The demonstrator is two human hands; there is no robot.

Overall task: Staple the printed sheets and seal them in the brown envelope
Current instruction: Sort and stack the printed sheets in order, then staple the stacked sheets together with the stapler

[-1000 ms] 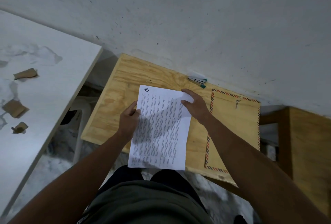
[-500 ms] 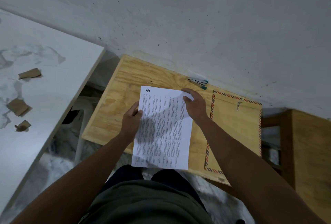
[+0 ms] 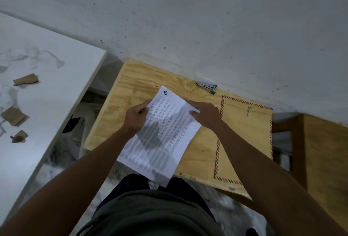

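From the head view, we hold the printed sheets (image 3: 162,134) at the wooden table's (image 3: 131,81) centre, tilted. Our left hand (image 3: 136,117) pinches their left edge and our right hand (image 3: 205,113) presses the top right corner with spread fingers, probably to square them. The stapler (image 3: 206,86) waits at 12 o'clock, unobstructed. The brown envelope (image 3: 246,128) lies at 3 o'clock, partly under our right forearm.

Pale plywood desk (image 3: 143,85) sits against grey speckled wall (image 3: 188,19). White tabletop (image 3: 47,103) left of it, carrying three torn brown cardboard scraps (image 3: 25,79) (scattered, apart). Brown wooden cabinet (image 3: 327,151) at right.
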